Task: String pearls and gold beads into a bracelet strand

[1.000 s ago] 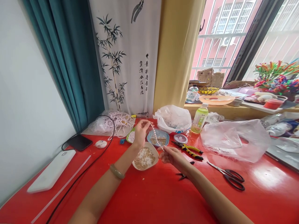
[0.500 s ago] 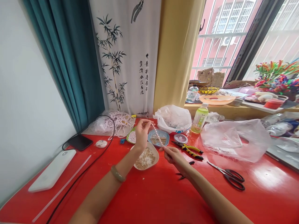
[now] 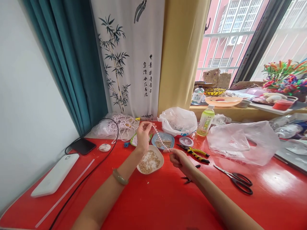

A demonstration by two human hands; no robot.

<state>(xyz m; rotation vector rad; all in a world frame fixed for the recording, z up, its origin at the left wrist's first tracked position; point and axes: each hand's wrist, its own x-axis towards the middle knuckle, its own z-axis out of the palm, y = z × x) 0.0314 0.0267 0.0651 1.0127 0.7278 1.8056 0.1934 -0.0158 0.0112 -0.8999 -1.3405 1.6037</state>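
My left hand (image 3: 143, 134) is raised over the red table (image 3: 155, 198), fingers pinched on the upper end of a short strand of pearl beads (image 3: 159, 139). My right hand (image 3: 179, 158) pinches the strand's lower end, so the strand runs taut and slanting between them. Below the hands sits a white dish of small gold beads (image 3: 150, 159). Behind it stands a blue dish with more gold beads (image 3: 163, 141). A green dish of pearl beads (image 3: 134, 139) shows partly behind my left hand. A green bangle (image 3: 120, 176) is on my left wrist.
Yellow-handled pliers (image 3: 195, 153), black scissors (image 3: 236, 179) and a small black tool (image 3: 189, 179) lie right of the hands. Plastic bags (image 3: 242, 142), a green bottle (image 3: 205, 121), a thread spool (image 3: 185, 141), a heap of pearl strands (image 3: 122, 123), a phone (image 3: 81, 145) and a black cable (image 3: 96, 167) surround them.
Both hands stay pinched on the strand. My left hand has risen slightly and my right hand has shifted a little to the right, keeping the strand stretched.
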